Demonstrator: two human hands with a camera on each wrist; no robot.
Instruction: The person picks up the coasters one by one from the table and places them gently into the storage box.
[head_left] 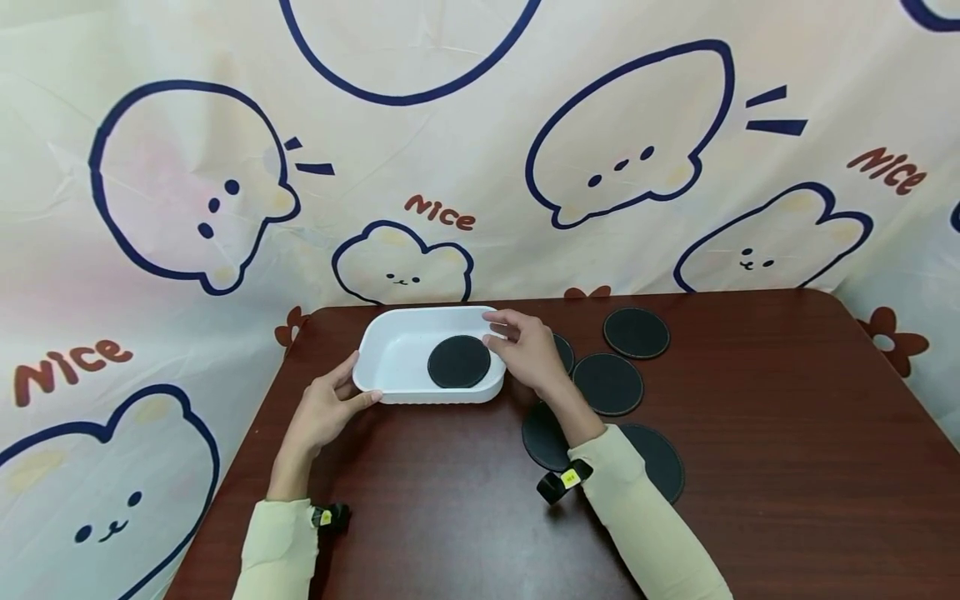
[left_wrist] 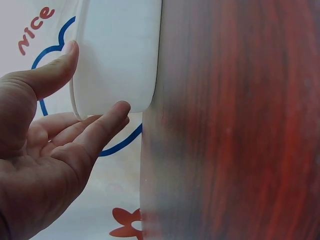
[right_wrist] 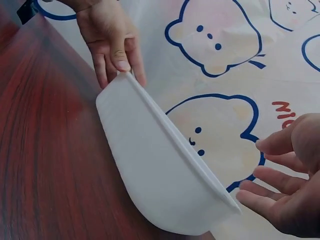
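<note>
A white rectangular tray [head_left: 390,354] with rounded corners stands near the table's far edge, in the left half of the head view. One black round coaster [head_left: 459,362] lies inside, toward the right end. My left hand [head_left: 324,410] holds the tray by its left end, thumb at the front rim and fingers against the end wall. At the opposite end is my right hand [head_left: 528,348], its fingers loosely bent and spread beside the rim with nothing held. In the right wrist view those fingers [right_wrist: 265,182] show a gap between them and the thumb.
Several black coasters lie on the brown wooden table [head_left: 787,433] around my right forearm, among them a back one [head_left: 636,333] and a middle one [head_left: 608,384]. My forearm partly covers others. A cartoon-printed cloth [head_left: 495,167] hangs behind the table.
</note>
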